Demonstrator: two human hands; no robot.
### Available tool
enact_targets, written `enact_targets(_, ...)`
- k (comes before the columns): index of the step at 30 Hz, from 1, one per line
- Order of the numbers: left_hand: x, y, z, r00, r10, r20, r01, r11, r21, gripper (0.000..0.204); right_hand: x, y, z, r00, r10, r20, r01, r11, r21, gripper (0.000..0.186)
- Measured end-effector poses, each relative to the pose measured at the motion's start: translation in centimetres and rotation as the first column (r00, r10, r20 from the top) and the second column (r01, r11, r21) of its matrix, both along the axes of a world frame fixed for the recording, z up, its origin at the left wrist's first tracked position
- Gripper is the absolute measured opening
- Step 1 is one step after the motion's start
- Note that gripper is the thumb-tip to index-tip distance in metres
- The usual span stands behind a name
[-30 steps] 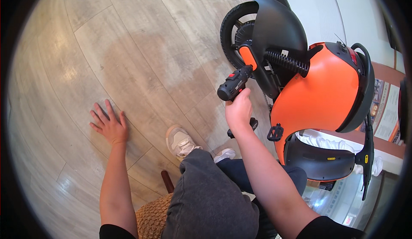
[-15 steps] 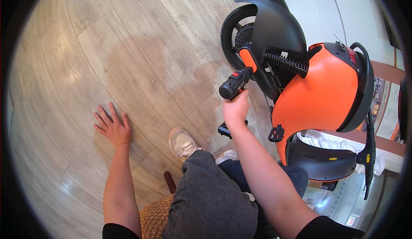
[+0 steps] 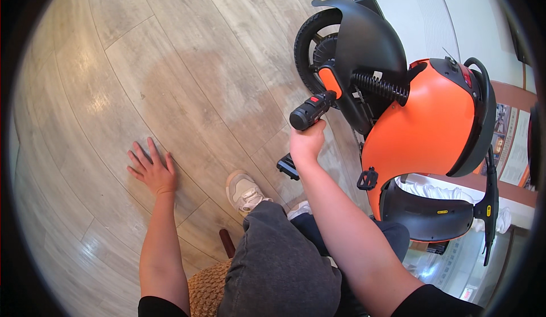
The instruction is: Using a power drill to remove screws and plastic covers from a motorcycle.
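Observation:
My right hand grips a black cordless drill with red details, its battery end showing below my fingers. The drill's nose points at, and seems to touch, an orange panel beside the rear wheel of an orange and black scooter. A black coil shock runs from near that panel to the body; the drill hides what lies at its tip. Off to the left, my left hand has its fingers spread flat on the wooden floor, holding nothing.
My legs and shoes are below the drill, beside a woven brown seat with a wooden leg. A pedal and handlebar protrude from the scooter. A white panel and glass counter lie at the right.
My right hand has shifted a little left, and the drill's battery end has swung leftward while its nose stays at the panel. My left hand appears slightly lower and farther right.

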State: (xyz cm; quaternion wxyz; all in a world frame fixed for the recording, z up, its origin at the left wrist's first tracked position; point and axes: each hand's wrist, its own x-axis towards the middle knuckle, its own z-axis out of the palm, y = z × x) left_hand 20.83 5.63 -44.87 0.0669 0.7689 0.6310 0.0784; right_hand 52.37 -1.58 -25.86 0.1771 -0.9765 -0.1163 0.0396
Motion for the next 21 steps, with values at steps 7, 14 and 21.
enact_targets(7,-0.5,0.0,-0.1,1.0,-0.003,-0.004,0.003,1.0,0.003,0.069,-0.5,0.8,-0.7,1.0,-0.002,-0.008,0.003,0.999,0.053,0.041)
enact_targets(14,0.0,0.0,0.1,1.0,0.0,0.006,0.0,1.0,0.002,0.069,0.3,-1.8,-0.9,0.998,0.056,0.001,-0.056,0.997,0.06,0.04)
enact_targets(21,0.0,0.0,0.0,1.0,-0.002,0.001,0.002,1.0,0.002,0.067,0.3,-1.3,-1.4,1.0,-0.01,0.013,0.008,0.994,0.112,0.043)
